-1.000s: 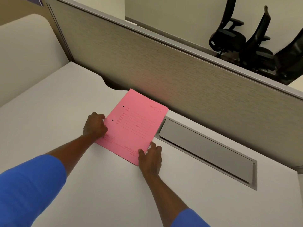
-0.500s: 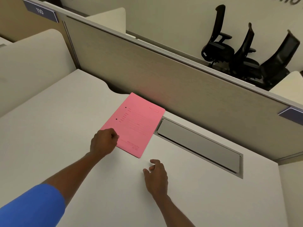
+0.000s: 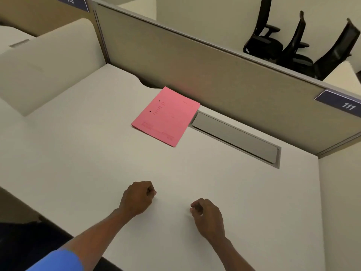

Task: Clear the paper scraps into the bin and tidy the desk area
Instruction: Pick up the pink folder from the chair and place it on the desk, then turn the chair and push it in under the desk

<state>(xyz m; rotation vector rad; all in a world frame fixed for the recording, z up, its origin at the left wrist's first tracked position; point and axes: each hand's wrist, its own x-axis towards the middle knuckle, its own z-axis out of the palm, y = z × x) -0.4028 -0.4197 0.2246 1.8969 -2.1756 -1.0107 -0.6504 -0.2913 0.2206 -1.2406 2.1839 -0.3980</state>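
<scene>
Both hands rest on the white desk (image 3: 78, 153), left hand (image 3: 137, 197) and right hand (image 3: 208, 214) each curled into a loose, empty fist; the pink folder (image 3: 166, 116) lies flat well beyond them, beside the grey cable hatch (image 3: 234, 137), against the partition (image 3: 214, 75)

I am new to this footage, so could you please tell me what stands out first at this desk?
The eye lands first on the flat pink paper folder, lying alone on the pale white desk against the beige fabric partition, beside a long grey metal cable flap. Nearer the camera, the left hand and right hand sit loosely curled over the desk, touching nothing. Three black office chairs stand beyond the partition.
</scene>
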